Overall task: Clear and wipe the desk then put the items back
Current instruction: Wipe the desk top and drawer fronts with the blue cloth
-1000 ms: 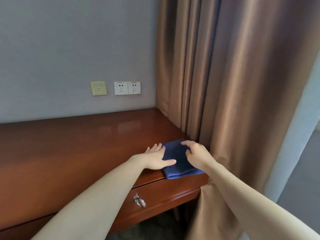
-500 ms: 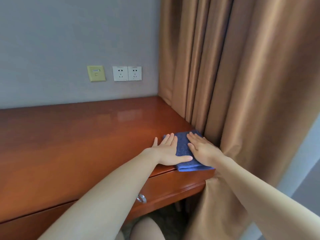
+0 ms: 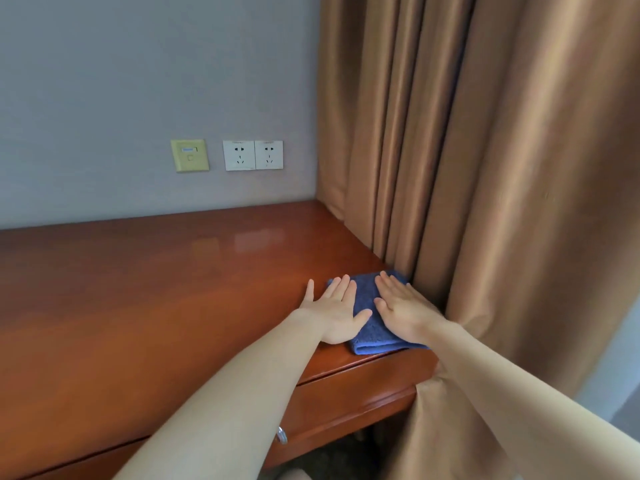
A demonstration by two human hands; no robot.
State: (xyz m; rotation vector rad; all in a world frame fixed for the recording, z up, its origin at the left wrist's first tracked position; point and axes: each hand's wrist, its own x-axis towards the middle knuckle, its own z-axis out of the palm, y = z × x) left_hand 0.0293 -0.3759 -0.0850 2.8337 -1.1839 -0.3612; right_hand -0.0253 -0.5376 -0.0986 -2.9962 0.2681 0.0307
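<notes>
— Where has the blue cloth [image 3: 366,297] got to?

— It's folded at the front right corner of the desk [image 3: 173,289], its near edge almost at the desk's front lip and its far side just beside the brown curtain [image 3: 502,168].

— And the hands?

— Both are flat on it. The left hand [image 3: 334,313] lies half on the cloth's left edge and half on bare wood, with the little finger splayed onto the desk. The right hand [image 3: 401,311] rests on the cloth's right part, close against the curtain. All the fingers [image 3: 388,284] are straight and released, pressing down and gripping nothing (palms down, as far as I can see).

— What else is there?

— On the grey wall [image 3: 104,98] behind are two white sockets [image 3: 252,155], side by side, with a yellow plate [image 3: 189,155] to their left. Under the desktop is a drawer [image 3: 346,396], and its metal handle [image 3: 281,435] peeps out beside the left forearm.
</notes>
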